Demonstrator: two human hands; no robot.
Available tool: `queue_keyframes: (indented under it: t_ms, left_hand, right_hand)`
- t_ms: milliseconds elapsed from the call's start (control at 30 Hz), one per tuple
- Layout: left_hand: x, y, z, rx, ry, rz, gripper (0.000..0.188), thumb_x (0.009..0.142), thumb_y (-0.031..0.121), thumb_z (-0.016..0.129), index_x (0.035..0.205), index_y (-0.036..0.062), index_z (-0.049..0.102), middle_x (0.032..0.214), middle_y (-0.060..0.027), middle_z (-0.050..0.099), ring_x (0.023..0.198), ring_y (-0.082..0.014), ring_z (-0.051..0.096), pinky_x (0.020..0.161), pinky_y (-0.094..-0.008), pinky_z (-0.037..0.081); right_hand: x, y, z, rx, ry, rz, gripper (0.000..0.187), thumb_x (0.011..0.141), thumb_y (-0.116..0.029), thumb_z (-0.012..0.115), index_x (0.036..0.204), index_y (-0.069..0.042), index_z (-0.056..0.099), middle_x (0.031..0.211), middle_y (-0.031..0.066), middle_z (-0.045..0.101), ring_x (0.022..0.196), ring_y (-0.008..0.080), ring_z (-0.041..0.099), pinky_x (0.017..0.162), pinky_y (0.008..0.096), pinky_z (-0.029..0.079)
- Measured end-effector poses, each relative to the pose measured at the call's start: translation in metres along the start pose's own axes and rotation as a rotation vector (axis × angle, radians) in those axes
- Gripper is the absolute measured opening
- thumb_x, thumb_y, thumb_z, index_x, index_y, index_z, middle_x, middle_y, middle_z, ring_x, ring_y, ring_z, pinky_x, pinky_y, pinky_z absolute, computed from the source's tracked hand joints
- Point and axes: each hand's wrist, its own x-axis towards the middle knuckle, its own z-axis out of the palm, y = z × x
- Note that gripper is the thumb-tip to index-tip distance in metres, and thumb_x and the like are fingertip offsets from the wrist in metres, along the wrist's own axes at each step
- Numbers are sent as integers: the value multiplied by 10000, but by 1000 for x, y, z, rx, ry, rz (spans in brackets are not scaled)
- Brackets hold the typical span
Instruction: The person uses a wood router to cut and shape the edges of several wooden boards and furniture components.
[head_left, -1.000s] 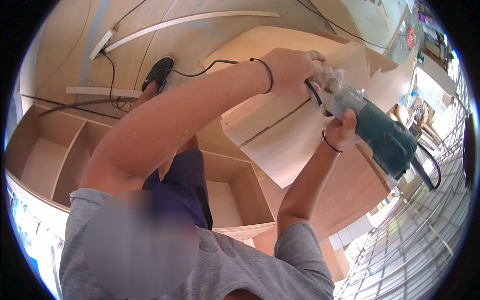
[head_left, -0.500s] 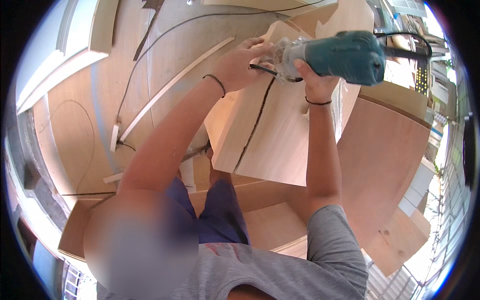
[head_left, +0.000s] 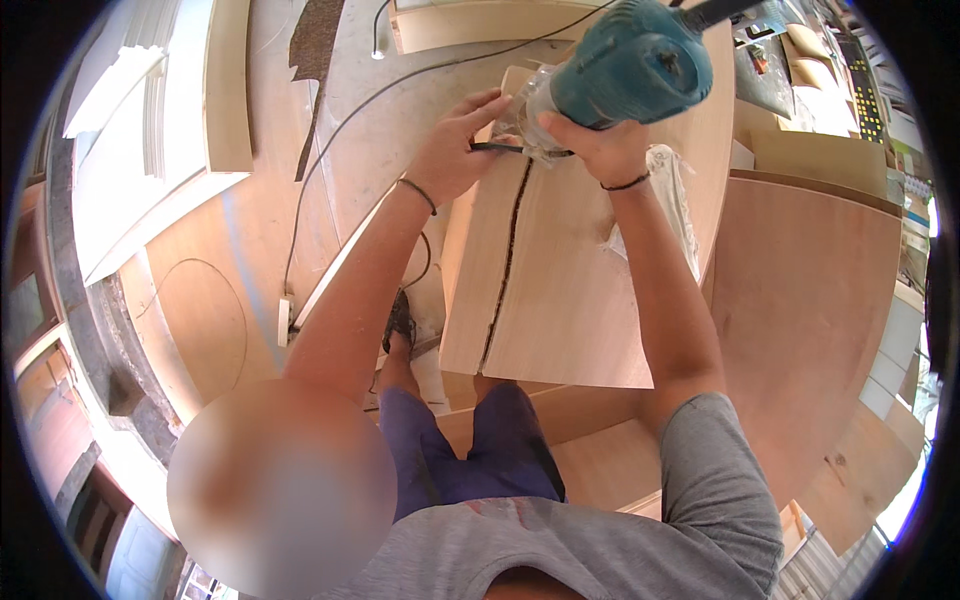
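A teal router (head_left: 635,70) with a clear base is tilted over a pale wooden panel (head_left: 575,280). A dark groove (head_left: 515,235) runs along the panel from the base toward my body. Closed around the lower part of the router's body is my right hand (head_left: 600,145), its fingers partly hidden. My left hand (head_left: 460,145) is at the left side of the base, with fingers and thumb curled around its edge near a black bar (head_left: 497,148). The cutting bit is hidden behind the base and wrapping.
A power cord (head_left: 345,130) curves across the floor to the left. Crumpled clear plastic (head_left: 672,195) lies on the panel beside my right forearm. A brown board (head_left: 800,310) is at the right, and white panels (head_left: 150,130) stand at the left. An open wooden box (head_left: 600,460) is below the panel.
The view has shifted, so the panel's near end appears lower and farther right. The router appears higher and turned more upright in the picture. Both hands keep their hold.
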Motion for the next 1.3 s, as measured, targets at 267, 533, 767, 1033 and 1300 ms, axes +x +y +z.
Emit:
queue_keyframes:
  t_ms: [267,533,767,1033,1300]
  left_hand:
    - [8,-6,3,62,16,30,542,841,225,696,1341,115,517,1391,-149,468,1209,-284,525,959,-348,446]
    - [-2,3,22,-60,118,-37,481,857,258,668,1306,135,546,1375,-149,473,1105,-323,589,913,-376,488]
    - [2,6,17,-69,88,-129,470,847,265,640,1302,183,553,1394,-124,461,1142,-291,569,943,-378,471]
    - [7,3,22,40,153,-70,464,860,294,641,1298,165,557,1368,-136,486,1064,-303,615,894,-390,502]
    - [15,-3,21,104,185,-55,390,872,285,621,1257,241,581,1325,-119,526,1071,-302,611,877,-388,514]
  right_hand:
    - [5,17,-2,-82,13,28,544,606,-139,877,1068,-15,616,1058,75,649,964,173,611,864,329,493]
    - [0,16,-11,62,-79,-3,653,672,-67,815,1229,9,485,1168,135,581,1064,253,567,940,375,452]
    - [5,25,-13,48,-19,34,558,694,-182,756,1159,20,522,1078,111,603,984,239,591,905,369,467]
    - [11,30,-18,37,-53,-20,552,711,-157,740,1176,19,500,1104,125,598,984,250,600,912,377,469]
    - [26,34,-12,55,-19,-44,563,701,-75,734,1192,16,476,1122,130,589,1004,251,598,926,379,470]
